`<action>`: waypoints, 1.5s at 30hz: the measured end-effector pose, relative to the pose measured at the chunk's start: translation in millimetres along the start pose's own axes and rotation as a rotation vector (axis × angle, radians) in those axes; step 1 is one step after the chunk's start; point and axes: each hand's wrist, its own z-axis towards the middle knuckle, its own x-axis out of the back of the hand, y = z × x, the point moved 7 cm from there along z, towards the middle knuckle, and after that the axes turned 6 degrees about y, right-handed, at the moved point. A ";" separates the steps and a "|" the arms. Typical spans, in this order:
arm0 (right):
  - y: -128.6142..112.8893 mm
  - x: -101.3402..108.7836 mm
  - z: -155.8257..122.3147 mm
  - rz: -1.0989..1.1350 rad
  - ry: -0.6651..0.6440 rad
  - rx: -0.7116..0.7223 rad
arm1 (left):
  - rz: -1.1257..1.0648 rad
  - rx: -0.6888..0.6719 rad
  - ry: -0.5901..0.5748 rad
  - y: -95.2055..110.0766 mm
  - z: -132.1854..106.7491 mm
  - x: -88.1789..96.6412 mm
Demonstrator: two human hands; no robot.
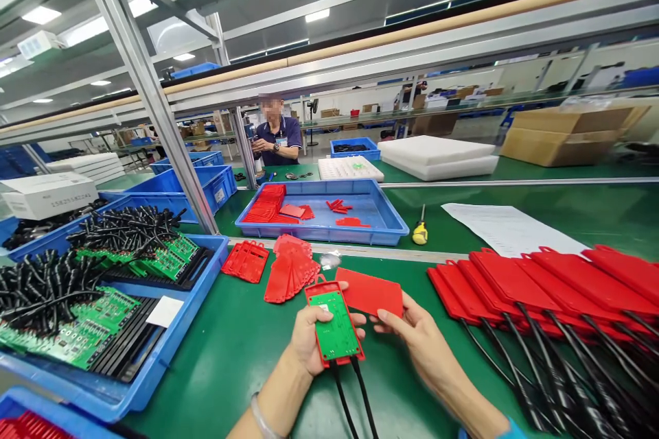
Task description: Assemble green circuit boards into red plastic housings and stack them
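On the near side of the blue tray [325, 235], my left hand [307, 341] is clamped on a red case [320, 288] with a green circuit board [337, 329] inside and two black cables [360, 389] leaving the end away from the tray. My right hand [414, 330] pinches a flat red plate [371, 293] just beside the case. Step in hand, as I judge it: covering the board. The next move calls for squaring the plate to the case.

Silvery left-wrist bangle [259, 417], blue right sleeve [511, 429]

Bright overhead light panels [316, 16], pale sheen on tabletop [206, 357], stretched edges
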 end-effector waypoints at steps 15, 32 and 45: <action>-16.1 29.3 -1.1 0.122 0.132 -0.086 | 0.060 -0.046 0.162 -2.0 2.2 3.4; -3.9 10.0 -14.1 0.097 0.053 -0.118 | 0.330 -0.351 0.071 1.6 0.6 -14.4; 11.6 -10.1 -18.6 -0.132 -0.114 -0.036 | 0.141 -0.231 0.227 -0.5 0.1 -4.5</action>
